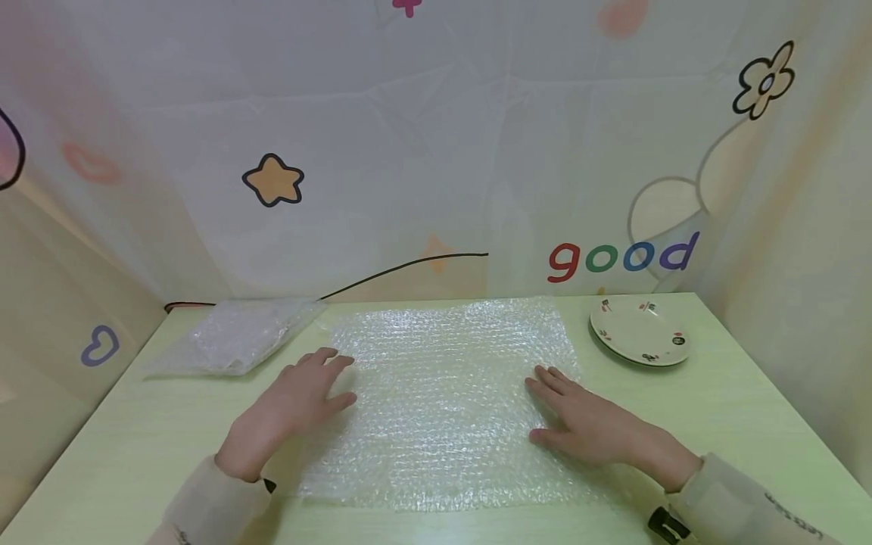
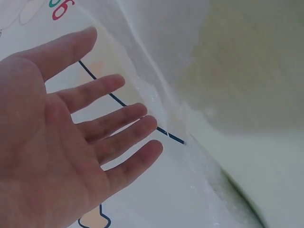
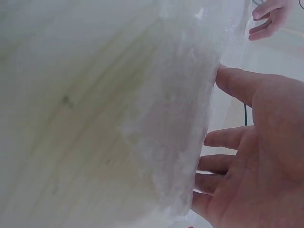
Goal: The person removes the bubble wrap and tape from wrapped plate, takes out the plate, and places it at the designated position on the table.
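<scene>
A sheet of clear bubble wrap (image 1: 443, 409) lies spread flat over the middle of the table. My left hand (image 1: 296, 405) hovers at its left edge, fingers spread and holding nothing; the left wrist view shows the bare palm (image 2: 52, 152) with all fingers apart. At the sheet's right side is my right hand (image 1: 593, 420), its fingers extended over the edge. In the right wrist view the fingertips (image 3: 209, 137) of that hand are right at the bubble wrap's edge (image 3: 180, 142).
A folded piece of bubble wrap (image 1: 238, 337) lies at the back left of the table (image 1: 742, 424). Round plates (image 1: 636, 329) with small printed pictures sit stacked at the back right. A printed curtain (image 1: 422, 166) hangs behind and along both sides.
</scene>
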Action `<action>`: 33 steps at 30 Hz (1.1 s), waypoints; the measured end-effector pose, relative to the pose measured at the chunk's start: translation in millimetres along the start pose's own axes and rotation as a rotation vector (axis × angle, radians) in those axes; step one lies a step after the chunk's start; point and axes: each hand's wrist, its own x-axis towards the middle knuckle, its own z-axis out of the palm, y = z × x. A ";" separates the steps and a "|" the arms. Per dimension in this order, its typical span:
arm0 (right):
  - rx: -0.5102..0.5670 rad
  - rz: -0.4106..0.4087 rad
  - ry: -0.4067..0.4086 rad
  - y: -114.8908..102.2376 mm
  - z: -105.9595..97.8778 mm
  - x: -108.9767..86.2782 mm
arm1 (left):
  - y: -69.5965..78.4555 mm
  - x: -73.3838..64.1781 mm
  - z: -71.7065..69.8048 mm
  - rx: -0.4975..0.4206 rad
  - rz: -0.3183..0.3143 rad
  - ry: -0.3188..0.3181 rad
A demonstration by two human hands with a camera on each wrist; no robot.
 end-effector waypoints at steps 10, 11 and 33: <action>0.001 -0.013 0.004 0.1 1.3 -0.7 | -18.8 -3.0 -1.0 -0.042 -0.068 0.159; 0.001 -0.014 0.003 0.1 1.3 -0.6 | -20.7 -3.3 -1.0 -0.047 -0.076 0.172; -0.018 -0.016 0.014 -0.3 1.6 -0.3 | -53.0 -4.5 -6.2 -0.113 -0.221 0.145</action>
